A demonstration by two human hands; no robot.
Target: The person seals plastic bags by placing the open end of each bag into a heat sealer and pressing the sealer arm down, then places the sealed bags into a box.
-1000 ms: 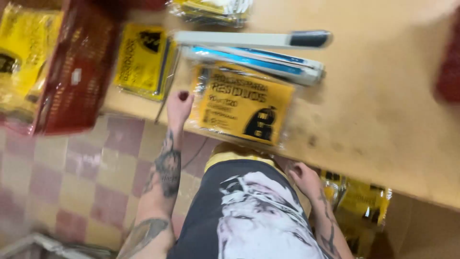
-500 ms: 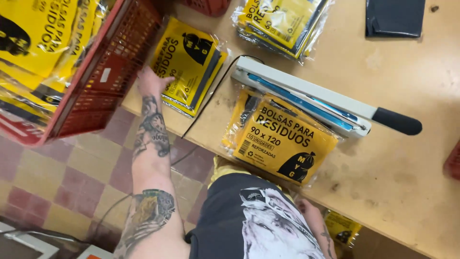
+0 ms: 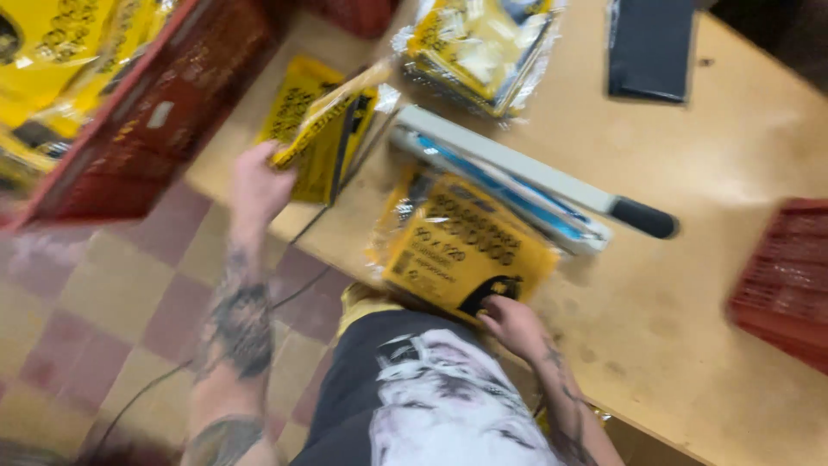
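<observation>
My left hand (image 3: pixel 255 183) grips the near end of a yellow plastic packet (image 3: pixel 332 114) and lifts it off a small pile of like packets (image 3: pixel 297 142) at the table's left edge. My right hand (image 3: pixel 515 324) rests its fingers on the near edge of another yellow packet (image 3: pixel 470 252) that lies flat, with its far end under the white heat sealer (image 3: pixel 517 177). The sealer has a blue strip and a black handle (image 3: pixel 644 217) pointing right.
A red plastic crate (image 3: pixel 164 103) holding yellow packets stands at the left, off the wooden table (image 3: pixel 690 293). More wrapped yellow packets (image 3: pixel 479 47) lie at the back, a black sheet (image 3: pixel 651 47) beyond, another red crate (image 3: pixel 780 285) at right. A cable (image 3: pixel 302 289) hangs over the checkered floor.
My left hand has moved from the crate's side to the packet pile and taken hold of the top packet, raising it. My right hand has come up onto the packet under the sealer.
</observation>
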